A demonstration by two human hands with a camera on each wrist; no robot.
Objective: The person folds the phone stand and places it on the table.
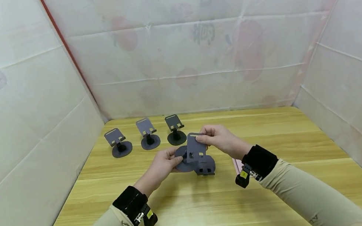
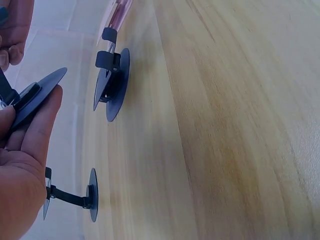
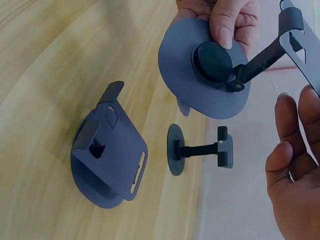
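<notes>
A dark grey phone stand (image 1: 194,149) is held above the wooden table between both hands. My left hand (image 1: 177,160) grips its round base (image 3: 205,70), with the thumb pressed on the hub by the hinge arm. My right hand (image 1: 200,138) pinches the top edge of its flat plate (image 3: 301,44). In the left wrist view the base disc (image 2: 39,96) rests on my left hand's fingers (image 2: 42,125). A second stand (image 1: 206,166), folded flat, lies on the table just below the held one, also seen as the folded stand (image 3: 107,155) in the right wrist view.
Three unfolded stands stand in a row at the back left: a left stand (image 1: 119,142), a middle stand (image 1: 148,133) and a right stand (image 1: 175,129). A pink strip (image 1: 237,164) lies by my right wrist. White sheeting walls (image 1: 34,118) enclose the table (image 1: 288,141) on three sides.
</notes>
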